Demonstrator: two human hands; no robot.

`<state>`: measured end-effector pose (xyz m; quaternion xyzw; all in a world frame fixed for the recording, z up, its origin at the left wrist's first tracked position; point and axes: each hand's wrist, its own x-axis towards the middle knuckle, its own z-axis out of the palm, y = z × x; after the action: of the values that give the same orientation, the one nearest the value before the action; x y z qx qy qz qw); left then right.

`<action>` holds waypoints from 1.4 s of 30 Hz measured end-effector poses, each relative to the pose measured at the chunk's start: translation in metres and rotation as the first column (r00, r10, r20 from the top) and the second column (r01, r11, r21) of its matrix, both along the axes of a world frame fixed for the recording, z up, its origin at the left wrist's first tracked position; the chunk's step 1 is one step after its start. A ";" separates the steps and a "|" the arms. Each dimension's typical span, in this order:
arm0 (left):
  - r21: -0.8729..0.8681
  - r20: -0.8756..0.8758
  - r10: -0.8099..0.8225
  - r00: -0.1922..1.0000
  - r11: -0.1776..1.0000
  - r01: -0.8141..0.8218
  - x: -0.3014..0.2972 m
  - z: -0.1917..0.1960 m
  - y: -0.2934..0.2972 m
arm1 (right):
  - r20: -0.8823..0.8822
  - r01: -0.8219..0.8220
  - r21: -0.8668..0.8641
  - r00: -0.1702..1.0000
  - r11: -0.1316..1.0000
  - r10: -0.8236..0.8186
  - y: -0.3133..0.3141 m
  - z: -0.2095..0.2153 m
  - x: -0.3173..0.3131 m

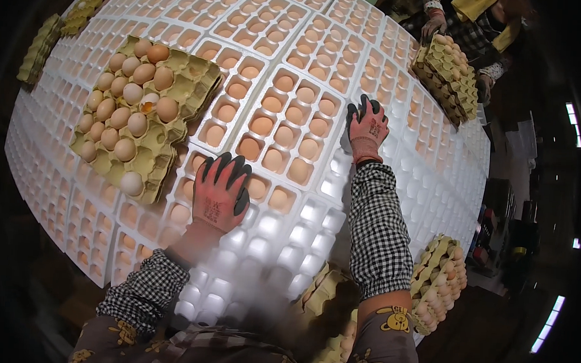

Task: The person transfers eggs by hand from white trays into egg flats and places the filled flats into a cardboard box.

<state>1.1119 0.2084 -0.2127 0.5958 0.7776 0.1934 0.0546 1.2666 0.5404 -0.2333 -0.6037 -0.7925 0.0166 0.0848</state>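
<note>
Both my hands wear red gloves with black fingertips. My left hand (222,195) is palm down with its fingers spread, over the foam tray row beside a brown egg (280,199); what lies under the palm is hidden. Farther off, my right hand (369,128) rests over a white foam tray with its fingers apart, and no egg shows in it. Between the hands sits a white foam egg tray (254,170) with a brown egg in each hollow. Left of my left hand, a stack of yellowish pulp egg trays (183,105) carries loose eggs, one with a broken shell (149,103).
Foam trays cover the wide surface; those near me have bare hollows (260,248). More pulp trays with eggs (438,285) stand at my right, and others (40,50) at far left. At far right, another person's gloved hand (433,24) touches a stack of egg trays (445,78).
</note>
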 end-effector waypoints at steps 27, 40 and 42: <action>0.066 -0.296 0.099 0.950 0.994 -0.083 -0.004 -0.018 0.013 | -0.463 -0.043 -0.275 0.881 0.960 -0.093 -0.326 0.165 0.321; -0.205 -0.268 -0.034 0.963 0.979 -0.022 -0.129 -0.135 0.108 | -0.943 0.126 -0.313 -0.157 0.941 -0.293 -0.518 0.126 0.260; 0.024 0.003 -0.296 0.955 0.955 0.295 -0.058 -0.129 0.105 | -0.904 0.201 -0.400 -0.245 0.894 -0.350 -0.547 0.082 0.258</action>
<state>1.0539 0.3132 -0.3420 0.7052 0.6774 0.1939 0.0785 1.5247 -0.0066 -0.1509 -0.5396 -0.2847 0.4866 0.6253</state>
